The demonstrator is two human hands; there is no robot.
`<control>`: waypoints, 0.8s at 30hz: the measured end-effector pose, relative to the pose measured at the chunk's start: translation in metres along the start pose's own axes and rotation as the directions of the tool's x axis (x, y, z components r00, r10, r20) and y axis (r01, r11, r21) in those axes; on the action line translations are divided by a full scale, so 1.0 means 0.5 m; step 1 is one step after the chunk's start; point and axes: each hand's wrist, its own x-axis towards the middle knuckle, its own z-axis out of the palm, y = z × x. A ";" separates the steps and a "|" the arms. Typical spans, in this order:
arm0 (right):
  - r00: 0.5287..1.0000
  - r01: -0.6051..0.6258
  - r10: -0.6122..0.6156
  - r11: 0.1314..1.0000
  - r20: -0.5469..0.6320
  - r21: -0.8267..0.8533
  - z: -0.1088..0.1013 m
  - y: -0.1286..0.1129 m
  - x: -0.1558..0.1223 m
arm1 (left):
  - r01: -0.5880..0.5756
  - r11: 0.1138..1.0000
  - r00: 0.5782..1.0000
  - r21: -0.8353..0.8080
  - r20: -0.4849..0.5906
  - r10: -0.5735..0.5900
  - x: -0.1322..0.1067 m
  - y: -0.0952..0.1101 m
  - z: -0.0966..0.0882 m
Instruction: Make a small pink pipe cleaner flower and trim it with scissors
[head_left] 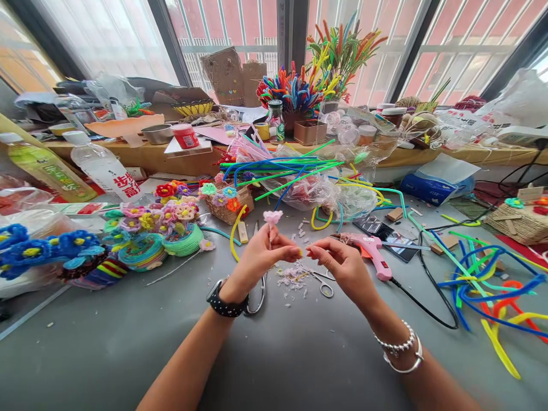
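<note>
A pale pink fuzzy pipe-cleaner flower (273,217) stands up from the fingers of my left hand (259,257), which is closed around its lower end. My right hand (342,265) is in a pinch close to the left thumb. A tiny yellow bit shows near the fingertips, but what the right fingers hold is too small to make out. Under the hands lie pale fuzz clippings (293,278) and small scissors (326,289). Larger scissors (256,305) rest partly hidden behind my left wrist. A pink glue gun (379,260) lies just beyond my right hand.
Left stand pots of pipe-cleaner flowers (182,237) and bottles (105,165). Ahead, plastic bags (308,191) lie under loose pipe cleaners (295,165). Right are a phone (402,245), a black cord (428,302), a tissue pack (432,185) and tangled pipe cleaners (496,302).
</note>
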 end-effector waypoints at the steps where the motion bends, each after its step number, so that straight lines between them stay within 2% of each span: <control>1: 1.000 0.013 -0.013 1.000 -0.007 0.000 0.002 -0.003 -0.002 | 0.008 1.000 1.000 -0.013 0.017 -0.008 0.005 -0.003 0.002; 4: 0.998 0.060 -0.061 0.997 -0.022 -0.044 0.005 -0.005 -0.004 | 0.036 0.998 0.998 -0.050 0.051 -0.033 0.011 -0.020 -0.001; 8: 0.993 0.118 -0.119 0.983 -0.002 -0.143 0.008 -0.003 -0.004 | 0.070 0.995 0.997 -0.069 0.045 -0.067 0.005 -0.046 -0.014; 15: 0.982 0.182 -0.170 0.963 0.080 -0.197 0.015 -0.003 -0.008 | 0.061 0.997 0.998 -0.056 0.036 -0.059 0.000 -0.050 -0.012; 24: 0.971 0.217 -0.238 0.911 -0.019 -0.352 0.027 0.011 -0.015 | 0.040 0.993 0.998 -0.112 0.044 -0.035 0.001 -0.063 -0.007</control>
